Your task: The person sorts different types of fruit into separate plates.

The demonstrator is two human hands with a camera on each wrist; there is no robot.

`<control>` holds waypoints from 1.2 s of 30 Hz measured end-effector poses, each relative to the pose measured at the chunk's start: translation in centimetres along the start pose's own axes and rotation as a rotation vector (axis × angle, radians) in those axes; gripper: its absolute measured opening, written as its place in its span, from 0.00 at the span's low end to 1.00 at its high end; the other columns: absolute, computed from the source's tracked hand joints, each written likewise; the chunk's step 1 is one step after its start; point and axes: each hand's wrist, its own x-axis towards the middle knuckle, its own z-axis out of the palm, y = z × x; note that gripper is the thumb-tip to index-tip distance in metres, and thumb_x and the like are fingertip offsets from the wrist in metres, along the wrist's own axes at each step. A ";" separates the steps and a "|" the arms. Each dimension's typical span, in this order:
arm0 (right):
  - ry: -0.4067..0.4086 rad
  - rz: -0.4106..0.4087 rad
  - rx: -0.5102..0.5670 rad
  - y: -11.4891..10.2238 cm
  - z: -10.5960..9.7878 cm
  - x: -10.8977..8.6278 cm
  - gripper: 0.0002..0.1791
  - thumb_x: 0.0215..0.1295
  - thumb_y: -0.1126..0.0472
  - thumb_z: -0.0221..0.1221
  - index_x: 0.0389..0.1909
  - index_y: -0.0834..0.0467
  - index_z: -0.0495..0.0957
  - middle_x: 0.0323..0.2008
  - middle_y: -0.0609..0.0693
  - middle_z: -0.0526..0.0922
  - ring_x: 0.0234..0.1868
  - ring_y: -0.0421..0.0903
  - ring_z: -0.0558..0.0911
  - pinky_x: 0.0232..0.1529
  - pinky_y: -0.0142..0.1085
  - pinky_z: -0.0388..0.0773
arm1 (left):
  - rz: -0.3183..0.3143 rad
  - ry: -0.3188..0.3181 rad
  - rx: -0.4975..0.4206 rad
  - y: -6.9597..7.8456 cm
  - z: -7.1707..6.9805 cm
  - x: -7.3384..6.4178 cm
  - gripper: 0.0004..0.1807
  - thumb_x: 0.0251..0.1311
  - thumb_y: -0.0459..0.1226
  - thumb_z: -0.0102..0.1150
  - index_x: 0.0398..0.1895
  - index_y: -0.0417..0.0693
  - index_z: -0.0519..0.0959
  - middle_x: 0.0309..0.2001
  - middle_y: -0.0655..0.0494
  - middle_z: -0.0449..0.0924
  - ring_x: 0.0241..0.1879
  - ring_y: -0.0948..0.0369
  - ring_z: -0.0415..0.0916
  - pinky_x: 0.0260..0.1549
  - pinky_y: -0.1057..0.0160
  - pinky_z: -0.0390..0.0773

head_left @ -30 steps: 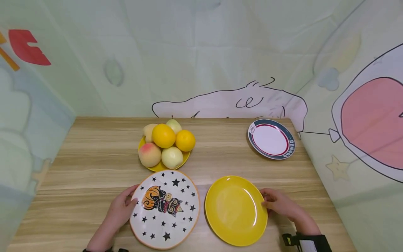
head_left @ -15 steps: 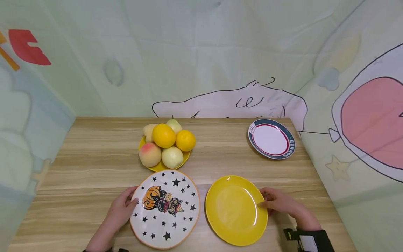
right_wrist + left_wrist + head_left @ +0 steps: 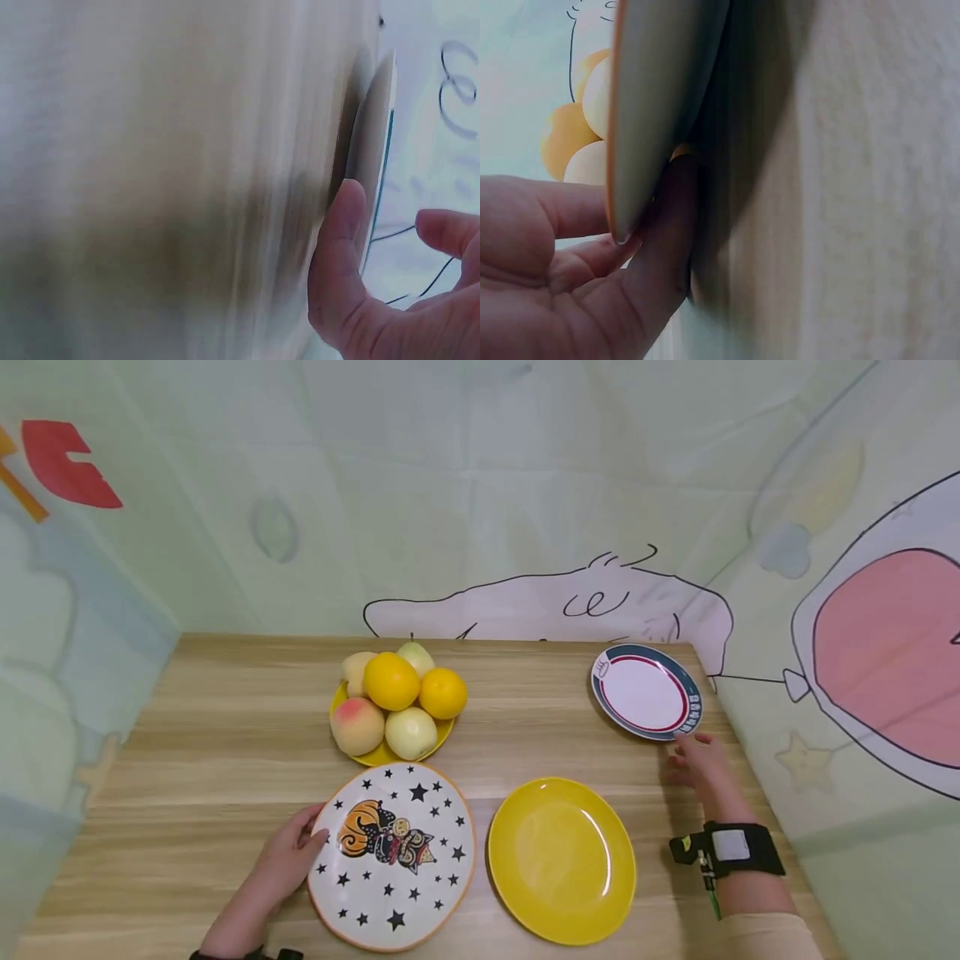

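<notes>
My left hand pinches the left rim of a white plate printed with black stars and a cartoon figure. In the left wrist view the thumb and fingers lie on either side of that plate's edge. My right hand is at the near rim of a white plate with a blue border at the far right. The right wrist view shows its thumb and fingers spread apart around the edge, not closed on it. A yellow plate lies between the hands.
Behind the star plate stands a yellow dish heaped with fruit, among them oranges, a peach and pears. The wooden table meets a printed cloth backdrop at its back and right edges.
My right hand has let go of the yellow plate's right rim and moved away to the blue-bordered plate. My left hand stays on the star plate, and the plates have not visibly moved.
</notes>
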 end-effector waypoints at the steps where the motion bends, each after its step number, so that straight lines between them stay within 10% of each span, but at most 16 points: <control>1: 0.011 0.037 0.050 -0.1 -0.1 0.5 0.42 0.71 0.48 0.45 0.73 0.57 0.31 0.56 0.59 0.63 0.34 0.43 0.78 0.39 0.36 0.82 | 0.003 -0.003 0.001 0.0 -0.1 0.1 0.24 0.64 0.32 0.51 0.63 0.32 0.65 0.47 0.40 0.76 0.39 0.59 0.75 0.34 0.69 0.76; 8: -0.107 0.057 0.144 -0.8 -0.8 2.3 0.36 0.73 0.49 0.42 0.73 0.61 0.42 0.41 0.49 0.73 0.35 0.41 0.80 0.45 0.35 0.80 | 0.009 -0.017 -0.005 -0.2 -0.3 0.2 0.24 0.64 0.30 0.51 0.62 0.31 0.65 0.45 0.41 0.76 0.37 0.60 0.75 0.32 0.70 0.76; 18: -0.020 0.096 0.138 -1.5 0.1 3.6 0.25 0.72 0.60 0.46 0.66 0.65 0.57 0.24 0.46 0.77 0.25 0.41 0.81 0.36 0.33 0.82 | -0.004 -0.017 0.040 -0.1 -0.2 0.2 0.24 0.64 0.31 0.51 0.63 0.33 0.65 0.46 0.43 0.76 0.39 0.60 0.74 0.35 0.69 0.75; 36: -0.244 -0.087 -0.179 -2.6 6.2 0.1 0.25 0.70 0.59 0.52 0.61 0.69 0.63 0.34 0.53 0.79 0.31 0.44 0.80 0.38 0.32 0.81 | -0.018 -0.022 0.019 0.1 -0.1 0.2 0.25 0.64 0.31 0.50 0.64 0.33 0.64 0.47 0.41 0.75 0.41 0.58 0.74 0.36 0.71 0.75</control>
